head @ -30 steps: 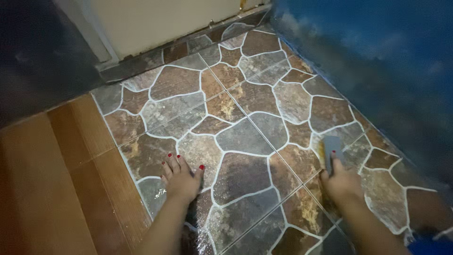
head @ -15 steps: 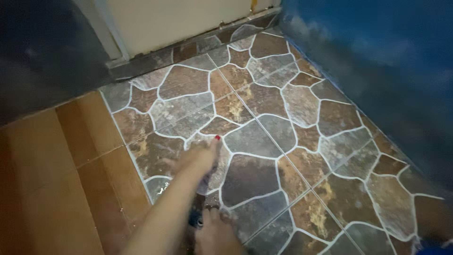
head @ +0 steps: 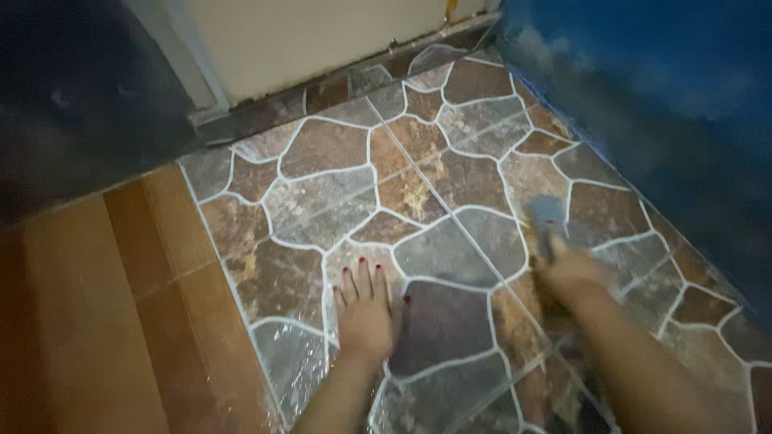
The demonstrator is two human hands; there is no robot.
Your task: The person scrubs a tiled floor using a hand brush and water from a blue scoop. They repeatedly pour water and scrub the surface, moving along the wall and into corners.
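Head view, left hand (head: 366, 309): flat on the stone-pattern floor tiles (head: 322, 153), palm down, fingers spread a little and pointing away from the person, red nails showing; holds nothing.
Head view, right hand (head: 567, 269): closed on a grey scrub pad (head: 547, 215), fingers on top of its near end, pad pressed to the floor; hand is blurred, so the exact finger layout is hard to tell.
Scrub pad position: on a brown tile patch to the right of the left hand, well apart from it, near the blue wall (head: 667, 88); a yellowish edge shows on its left side.
Floor: irregular brown and grey stone shapes with white grout lines; wet shine on the tiles around and below the left hand.
Left strip: plain orange-brown tiles (head: 96, 321) beside the stone pattern.
Top: pale door panel (head: 314, 32) above a dark threshold strip.
Top left: dark surface (head: 72, 96), detail unclear.
Arms: both forearms enter from the bottom edge, bare.
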